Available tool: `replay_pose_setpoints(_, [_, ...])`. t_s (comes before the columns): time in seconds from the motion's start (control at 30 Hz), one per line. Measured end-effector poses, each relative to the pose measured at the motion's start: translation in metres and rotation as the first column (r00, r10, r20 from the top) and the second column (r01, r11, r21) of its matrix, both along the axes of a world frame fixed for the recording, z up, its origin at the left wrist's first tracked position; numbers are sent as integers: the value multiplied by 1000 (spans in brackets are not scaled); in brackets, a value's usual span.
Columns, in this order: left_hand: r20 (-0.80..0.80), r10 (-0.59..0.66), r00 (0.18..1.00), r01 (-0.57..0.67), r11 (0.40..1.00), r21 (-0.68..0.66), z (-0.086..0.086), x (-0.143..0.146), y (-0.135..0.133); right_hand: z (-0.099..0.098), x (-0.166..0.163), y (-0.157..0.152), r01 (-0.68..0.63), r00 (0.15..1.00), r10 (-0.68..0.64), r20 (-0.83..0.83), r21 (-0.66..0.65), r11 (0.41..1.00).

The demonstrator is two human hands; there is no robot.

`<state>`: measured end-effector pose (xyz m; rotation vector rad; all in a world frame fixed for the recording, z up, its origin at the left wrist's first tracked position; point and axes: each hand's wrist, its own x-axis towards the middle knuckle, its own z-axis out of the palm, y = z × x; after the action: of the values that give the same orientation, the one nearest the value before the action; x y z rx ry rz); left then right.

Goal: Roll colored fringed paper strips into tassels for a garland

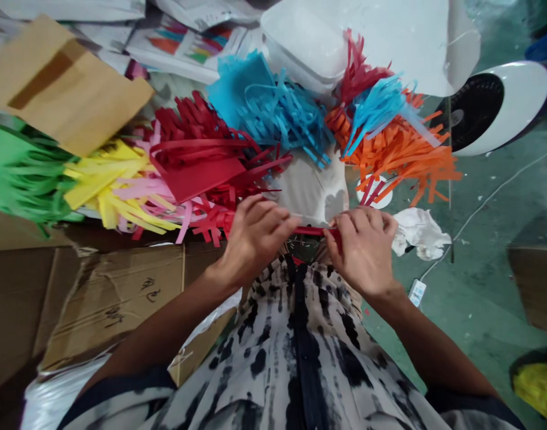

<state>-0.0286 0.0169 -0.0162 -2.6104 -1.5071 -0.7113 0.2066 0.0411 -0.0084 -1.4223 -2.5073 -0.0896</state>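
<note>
Right now, a red paper strip (313, 230) spans between both hands' fingers (282, 224).

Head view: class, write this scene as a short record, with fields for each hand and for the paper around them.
Left hand: pinches one end of a red paper strip
Right hand: pinches the strip's other end
Behind the hands: green fringe, yellow fringe, red fringe, blue fringe, orange fringe
Beside the right hand: crumpled white paper
Far right: white fan
</note>
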Motion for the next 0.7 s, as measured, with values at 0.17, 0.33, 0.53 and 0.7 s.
replay_pose_setpoints(0.17, [-35,-201,979,203,977,60,-12,1,-4,-11,9,-10,-224,967,243,-72,201,954])
replay_pose_setpoints(0.33, [-32,-122,992,123,992,28,-6,-39,-12,-16,33,-15,-210,968,236,-80,245,947])
replay_pose_setpoints(0.53, [2,-7,1000,6,989,148,6,-32,-12,-7,33,-15,-178,974,189,-127,95,979])
replay_pose_setpoints(0.7, [76,-149,986,149,989,-3,-7,11,4,-2,30,-12,-167,978,168,-127,14,986])
